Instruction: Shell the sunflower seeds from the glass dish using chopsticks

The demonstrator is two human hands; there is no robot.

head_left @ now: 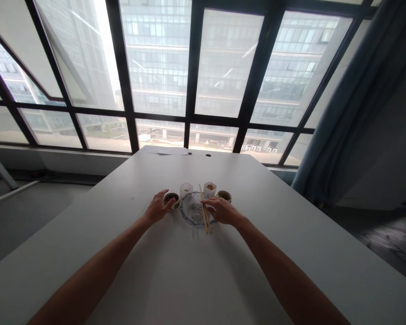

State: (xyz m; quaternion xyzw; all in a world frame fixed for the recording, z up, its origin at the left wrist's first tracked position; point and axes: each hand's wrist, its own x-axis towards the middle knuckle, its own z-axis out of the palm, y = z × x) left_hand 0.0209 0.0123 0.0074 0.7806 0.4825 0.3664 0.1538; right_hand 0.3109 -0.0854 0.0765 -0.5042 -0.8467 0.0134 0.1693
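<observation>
My left hand [156,208] is curved round the left side of a small round cup [176,205] with dark contents, thumb at its near rim and fingers at the far side. Two light wooden chopsticks [206,221] lie slanted across a clear glass plate [191,212] with a wavy rim. The fingers of my right hand [221,210] close on the chopsticks from the right, above the plate's right part; its thumb is hidden.
Behind the plate stand two white containers, one with pale contents [186,188] and one with brown bits [209,188]. A second round cup [224,196] stands behind my right hand. Papers [164,150] lie at the white table's [176,271] far end, by the windows.
</observation>
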